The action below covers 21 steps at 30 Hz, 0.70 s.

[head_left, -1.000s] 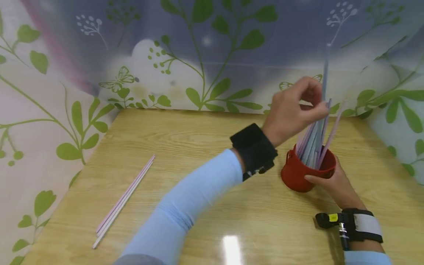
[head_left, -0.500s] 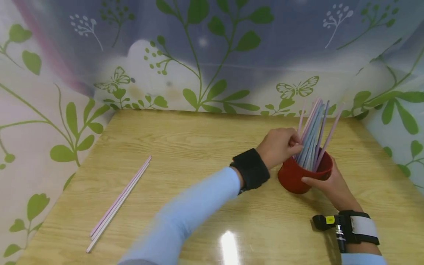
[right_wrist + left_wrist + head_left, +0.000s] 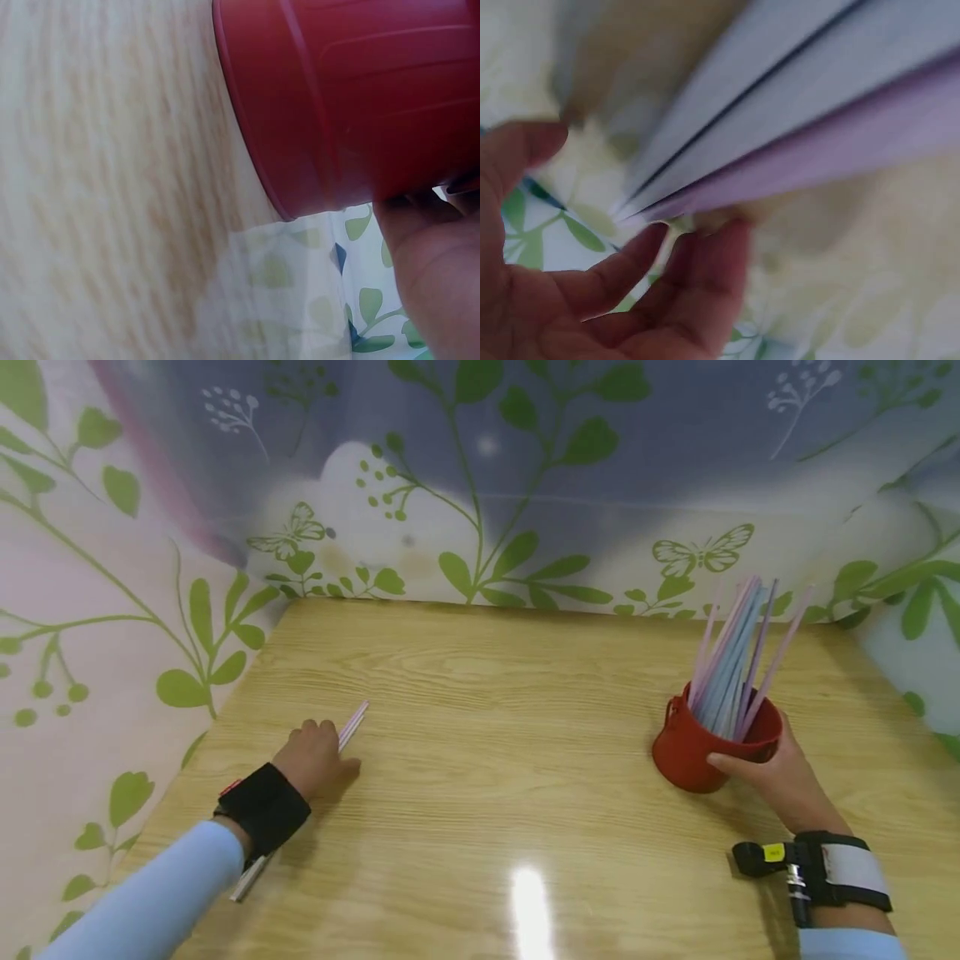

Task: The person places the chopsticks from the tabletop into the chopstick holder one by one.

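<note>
On the left side of the table lie a few long, thin pink and white straws. My left hand is over them, covering their middle. In the left wrist view the straws run between the thumb and the fingers, with a gap on the thumb's side. At the right, my right hand grips a small red bucket, its thumb on the near side below the rim. Several pink, blue and purple straws stand leaning in that bucket.
The wood-grain table stretches between the hands. Behind it hangs a leaf-patterned cloth, which also covers both sides. Dark cuffs with cameras, such as the right wrist camera, are strapped to the wrists.
My left hand was above the bucket's straws, then at its rim. It has since swung left and down to the straws on the table. The right hand still holds the bucket.
</note>
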### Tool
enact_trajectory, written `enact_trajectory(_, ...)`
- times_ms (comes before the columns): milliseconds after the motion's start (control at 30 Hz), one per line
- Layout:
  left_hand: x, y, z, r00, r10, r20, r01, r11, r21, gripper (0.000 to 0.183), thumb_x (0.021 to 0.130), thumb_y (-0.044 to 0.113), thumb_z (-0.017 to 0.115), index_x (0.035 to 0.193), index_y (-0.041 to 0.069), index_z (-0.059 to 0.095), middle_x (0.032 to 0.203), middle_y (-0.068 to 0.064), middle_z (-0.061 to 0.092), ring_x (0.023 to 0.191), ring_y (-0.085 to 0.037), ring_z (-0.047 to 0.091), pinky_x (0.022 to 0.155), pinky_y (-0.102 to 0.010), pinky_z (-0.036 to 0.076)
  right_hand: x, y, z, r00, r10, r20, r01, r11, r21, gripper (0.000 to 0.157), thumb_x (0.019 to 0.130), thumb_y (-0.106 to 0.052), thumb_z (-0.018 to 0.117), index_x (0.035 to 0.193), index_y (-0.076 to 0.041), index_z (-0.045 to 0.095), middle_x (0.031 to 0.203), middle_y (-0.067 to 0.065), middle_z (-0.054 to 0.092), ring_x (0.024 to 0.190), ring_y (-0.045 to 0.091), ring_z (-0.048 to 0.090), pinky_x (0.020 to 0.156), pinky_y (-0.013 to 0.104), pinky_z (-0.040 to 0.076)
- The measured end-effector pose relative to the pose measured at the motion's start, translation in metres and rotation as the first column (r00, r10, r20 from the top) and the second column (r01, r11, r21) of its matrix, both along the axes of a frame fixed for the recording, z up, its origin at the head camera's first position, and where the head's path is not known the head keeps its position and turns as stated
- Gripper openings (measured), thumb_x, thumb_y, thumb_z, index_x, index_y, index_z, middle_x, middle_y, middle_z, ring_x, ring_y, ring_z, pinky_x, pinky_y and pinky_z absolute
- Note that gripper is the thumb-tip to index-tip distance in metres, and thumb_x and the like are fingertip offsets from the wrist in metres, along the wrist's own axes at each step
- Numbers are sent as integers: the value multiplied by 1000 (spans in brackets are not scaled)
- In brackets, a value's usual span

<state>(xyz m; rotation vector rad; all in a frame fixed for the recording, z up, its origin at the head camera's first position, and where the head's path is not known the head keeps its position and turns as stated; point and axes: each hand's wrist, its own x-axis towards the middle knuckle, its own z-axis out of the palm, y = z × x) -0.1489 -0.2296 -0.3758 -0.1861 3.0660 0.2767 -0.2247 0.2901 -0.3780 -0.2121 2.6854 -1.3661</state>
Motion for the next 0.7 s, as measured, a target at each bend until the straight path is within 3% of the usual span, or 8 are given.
enact_trajectory(167, 6, -3, -2, 999, -39, -21, 39, 999, 14, 17, 64, 9, 54, 71, -6, 49, 64, -14, 48, 53, -23, 45, 46, -34, 36, -2, 2, -2, 1000, -10, 22, 12, 997, -72, 81, 79, -28, 57, 132, -36, -5, 138, 7, 15, 120, 25, 22, 94, 52, 23)
enact_trajectory(333, 0, 9, -1, 998, -60, -4, 59, 992, -115, 8, 69, 2, 54, 62, 0, 51, 56, -7, 49, 47, -17, 44, 38, -29, 34, 0, -1, -4, 999, -10, 44, 16, 993, -119, 81, 79, -27, 57, 132, -36, -4, 138, 6, 14, 120, 25, 21, 95, 53, 21)
enact_trajectory(533, 1, 29, -5, 994, -85, -74, 57, 947, -315, 15, 76, -1, 51, 63, -2, 58, 55, -10, 52, 48, -19, 51, 36, -31, 39, 2, -5, -3, 1000, 1, 30, 2, 993, -120, 83, 79, -28, 57, 132, -34, -6, 140, 10, 11, 121, 34, 18, 93, 57, 20)
enact_trajectory(700, 5, 43, -5, 990, -103, -92, 58, 915, -400, 12, 77, -2, 52, 67, -3, 60, 57, -12, 52, 49, -19, 52, 37, -29, 41, 2, -3, -2, 1000, 0, 29, 3, 994, -110, 83, 79, -29, 57, 132, -34, -7, 140, 12, 10, 121, 34, 18, 93, 57, 20)
